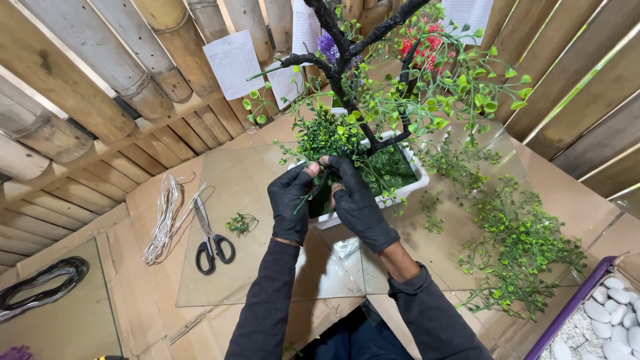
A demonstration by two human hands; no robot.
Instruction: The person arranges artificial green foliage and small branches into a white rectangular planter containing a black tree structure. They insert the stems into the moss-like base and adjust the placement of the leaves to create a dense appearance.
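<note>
Both hands wore black gloves and met over the near rim of a white rectangular planter (417,181). The left hand (291,200) and the right hand (357,200) pinched a small green plastic sprig (319,187) between their fingertips, just at the edge of the green filling. A black artificial tree trunk (347,80) rose from the planter, hung with green leaves and some red and purple flowers. On the glass-covered worktop (233,180), black-handled scissors (210,243) lay beside a bundle of pale wire (165,220). Loose green sprigs (520,247) lay heaped to the right, near a box of white pebbles (617,310).
</note>
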